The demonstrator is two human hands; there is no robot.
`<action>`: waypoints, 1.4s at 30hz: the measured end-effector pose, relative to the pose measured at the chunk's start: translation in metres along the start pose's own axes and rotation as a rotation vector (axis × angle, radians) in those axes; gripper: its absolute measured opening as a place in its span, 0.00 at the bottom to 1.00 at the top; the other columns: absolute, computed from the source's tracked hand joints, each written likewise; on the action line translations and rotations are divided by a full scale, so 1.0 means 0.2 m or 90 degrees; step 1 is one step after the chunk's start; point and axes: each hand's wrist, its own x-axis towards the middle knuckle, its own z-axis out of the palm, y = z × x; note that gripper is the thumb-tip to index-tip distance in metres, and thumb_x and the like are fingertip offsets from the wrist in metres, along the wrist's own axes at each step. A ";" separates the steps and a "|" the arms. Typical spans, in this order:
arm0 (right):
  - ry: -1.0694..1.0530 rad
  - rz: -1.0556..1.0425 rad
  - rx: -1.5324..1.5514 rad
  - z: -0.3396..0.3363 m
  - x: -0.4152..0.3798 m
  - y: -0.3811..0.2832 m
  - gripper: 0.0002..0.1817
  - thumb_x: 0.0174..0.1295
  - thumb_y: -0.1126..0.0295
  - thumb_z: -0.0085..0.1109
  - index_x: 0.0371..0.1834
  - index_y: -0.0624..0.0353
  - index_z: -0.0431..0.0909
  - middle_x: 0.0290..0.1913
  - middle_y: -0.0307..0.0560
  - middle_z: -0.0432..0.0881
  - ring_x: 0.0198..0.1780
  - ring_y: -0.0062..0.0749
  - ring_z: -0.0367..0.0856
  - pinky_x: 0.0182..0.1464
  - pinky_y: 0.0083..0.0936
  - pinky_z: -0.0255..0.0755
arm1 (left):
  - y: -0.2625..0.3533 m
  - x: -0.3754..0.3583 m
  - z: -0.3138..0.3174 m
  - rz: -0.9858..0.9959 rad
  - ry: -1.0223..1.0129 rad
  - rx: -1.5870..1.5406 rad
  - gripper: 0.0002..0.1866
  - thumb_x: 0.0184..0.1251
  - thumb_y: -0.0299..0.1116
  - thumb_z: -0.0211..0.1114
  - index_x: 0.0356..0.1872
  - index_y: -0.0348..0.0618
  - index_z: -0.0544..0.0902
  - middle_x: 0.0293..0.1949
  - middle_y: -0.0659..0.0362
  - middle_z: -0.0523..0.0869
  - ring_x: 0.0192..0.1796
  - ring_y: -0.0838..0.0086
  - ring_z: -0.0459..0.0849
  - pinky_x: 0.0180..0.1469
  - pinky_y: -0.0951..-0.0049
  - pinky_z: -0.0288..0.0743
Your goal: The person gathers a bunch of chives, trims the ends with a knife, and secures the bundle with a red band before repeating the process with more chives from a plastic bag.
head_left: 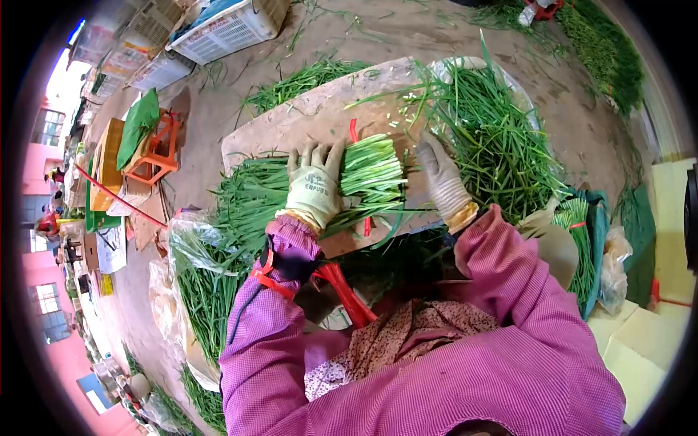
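Observation:
A bunch of garlic chives (pixel 372 174) lies across a wooden board (pixel 291 123), pale stem ends to the right and green leaves to the left. My left hand (pixel 314 182), in a whitish work glove, rests flat on top of the bunch with its fingers spread. A red tie strip (pixel 353 131) shows beyond the bunch and on its near side, its middle hidden beneath the stems. My right hand (pixel 440 174), also gloved, is held edge-on just right of the stem ends, fingers stretched out and holding nothing. Small cut pieces (pixel 396 122) are scattered on the board.
A heap of loose chives (pixel 494 138) lies at the board's right. More chives fill a plastic-lined container (pixel 207 305) at the left. A tied bunch (pixel 574 232) stands at the right. An orange stool (pixel 156 149) and white crates (pixel 229 33) stand farther off.

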 end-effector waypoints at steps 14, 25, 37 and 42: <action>-0.339 0.501 0.245 0.26 -0.29 0.07 0.22 0.69 0.52 0.53 0.42 0.65 0.80 0.27 0.48 0.85 0.19 0.28 0.76 0.22 0.25 0.68 | -0.13 0.03 0.15 0.047 -0.005 -0.053 0.62 0.38 0.61 0.78 0.75 0.43 0.57 0.68 0.47 0.71 0.74 0.53 0.64 0.76 0.38 0.39; -0.207 0.637 0.382 0.33 -0.13 -0.04 0.14 0.69 0.59 0.55 0.29 0.56 0.77 0.19 0.40 0.75 0.17 0.24 0.69 0.19 0.24 0.61 | 0.05 -0.05 0.14 -0.040 -0.079 0.112 0.71 0.30 0.59 0.82 0.77 0.41 0.50 0.75 0.54 0.58 0.77 0.57 0.55 0.75 0.35 0.42; -0.082 0.193 -0.026 -0.05 -0.06 -0.11 0.16 0.70 0.58 0.51 0.38 0.61 0.78 0.28 0.41 0.81 0.24 0.30 0.75 0.33 0.29 0.75 | -0.01 -0.02 0.22 -0.005 -0.024 0.037 0.63 0.36 0.52 0.81 0.75 0.43 0.55 0.71 0.52 0.65 0.75 0.57 0.61 0.76 0.44 0.48; -0.111 0.052 -0.042 0.02 0.24 -0.06 0.22 0.68 0.55 0.57 0.55 0.62 0.79 0.39 0.51 0.85 0.41 0.36 0.83 0.47 0.30 0.79 | 0.00 -0.06 0.22 0.007 0.024 0.035 0.62 0.34 0.52 0.81 0.75 0.45 0.56 0.71 0.54 0.65 0.74 0.58 0.61 0.76 0.44 0.49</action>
